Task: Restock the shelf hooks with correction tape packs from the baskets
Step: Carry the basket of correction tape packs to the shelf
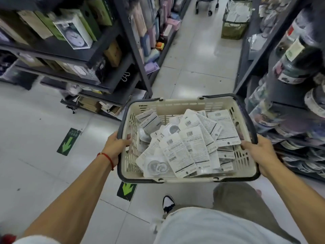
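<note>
From the head camera, looking down: the person stood in a shop aisle and carried a cream plastic basket (pixel 186 104) with a dark rim out in front at about waist height. The left hand (pixel 115 144) gripped the basket's left rim, thumb hooked over the top and inside, fingers curled beneath. A red string bracelet (pixel 105 156) sat on that wrist. The right hand (pixel 260 152) held the right rim the same way, thumb lying along the inner edge, the rest wrapped round the outside.

Inside the basket lay a loose heap of correction tape packs (pixel 190 147), mostly face down, white backing cards with barcodes and small print uppermost. A couple showed a clear blister bubble, one near the front left corner and one toward the middle. The print was too blurred to read.

Below the basket, a black-and-white shoe (pixel 168 203) and an olive trouser leg (pixel 237 199) stood on the pale tiled floor (pixel 44 173). Green arrow stickers (pixel 69 141) marked the tiles. Dark shelving (pixel 112 55) with boxed clocks ran along the left, and further racks of wrapped goods, hard to identify, lined the right. A green crate (pixel 234 30) with pale contents sat on the floor farther down the aisle.
</note>
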Demonstrator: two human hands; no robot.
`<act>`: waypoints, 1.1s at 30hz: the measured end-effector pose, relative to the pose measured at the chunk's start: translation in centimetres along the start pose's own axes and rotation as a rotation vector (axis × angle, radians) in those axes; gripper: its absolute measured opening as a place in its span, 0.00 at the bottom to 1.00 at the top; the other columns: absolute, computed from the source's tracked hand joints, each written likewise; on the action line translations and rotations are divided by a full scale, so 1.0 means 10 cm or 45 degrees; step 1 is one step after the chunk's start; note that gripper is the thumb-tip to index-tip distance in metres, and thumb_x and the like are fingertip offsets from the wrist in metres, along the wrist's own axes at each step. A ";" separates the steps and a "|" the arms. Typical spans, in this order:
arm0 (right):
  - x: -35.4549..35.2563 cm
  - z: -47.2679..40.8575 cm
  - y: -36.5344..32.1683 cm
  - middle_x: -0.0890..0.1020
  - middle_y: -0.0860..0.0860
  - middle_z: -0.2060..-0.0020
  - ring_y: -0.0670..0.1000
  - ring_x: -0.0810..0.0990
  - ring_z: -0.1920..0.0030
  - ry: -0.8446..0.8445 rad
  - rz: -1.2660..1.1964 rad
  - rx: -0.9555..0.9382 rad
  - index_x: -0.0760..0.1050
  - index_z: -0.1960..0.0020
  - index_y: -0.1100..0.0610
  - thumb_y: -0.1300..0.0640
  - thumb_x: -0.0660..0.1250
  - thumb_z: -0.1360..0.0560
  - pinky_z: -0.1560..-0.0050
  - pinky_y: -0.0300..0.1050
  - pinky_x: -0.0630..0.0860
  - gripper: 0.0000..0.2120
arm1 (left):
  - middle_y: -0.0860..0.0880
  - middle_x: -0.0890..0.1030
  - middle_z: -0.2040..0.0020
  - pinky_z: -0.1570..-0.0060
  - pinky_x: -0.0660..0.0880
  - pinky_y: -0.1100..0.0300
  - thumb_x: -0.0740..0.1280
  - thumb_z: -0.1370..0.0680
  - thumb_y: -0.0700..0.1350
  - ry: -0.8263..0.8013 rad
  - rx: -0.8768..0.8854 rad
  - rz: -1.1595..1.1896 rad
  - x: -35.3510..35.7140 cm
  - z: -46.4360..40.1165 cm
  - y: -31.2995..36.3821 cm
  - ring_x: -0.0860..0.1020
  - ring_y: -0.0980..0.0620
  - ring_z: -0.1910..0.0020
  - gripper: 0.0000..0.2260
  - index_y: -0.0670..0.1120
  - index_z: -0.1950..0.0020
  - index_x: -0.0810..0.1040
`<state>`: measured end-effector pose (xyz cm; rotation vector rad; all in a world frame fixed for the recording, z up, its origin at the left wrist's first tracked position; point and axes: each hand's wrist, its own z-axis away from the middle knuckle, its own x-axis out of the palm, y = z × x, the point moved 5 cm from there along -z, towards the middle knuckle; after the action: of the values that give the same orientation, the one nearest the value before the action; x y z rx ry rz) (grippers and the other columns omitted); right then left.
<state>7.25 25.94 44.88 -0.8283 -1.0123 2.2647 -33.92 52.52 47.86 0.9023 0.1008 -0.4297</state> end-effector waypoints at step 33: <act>0.82 -6.33 -4.86 0.89 0.49 0.60 0.51 0.88 0.62 0.478 -0.237 0.083 0.87 0.49 0.43 0.59 0.75 0.29 0.62 0.47 0.84 0.13 | 0.38 0.84 0.43 0.42 0.80 0.38 0.63 0.23 0.23 -0.281 0.206 -0.023 2.92 -6.19 6.61 0.82 0.41 0.47 0.27 0.50 0.32 0.78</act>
<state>56.46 89.28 46.59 -1.0366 -0.8004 1.8836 25.10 127.16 50.51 1.0073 -0.1298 -0.5574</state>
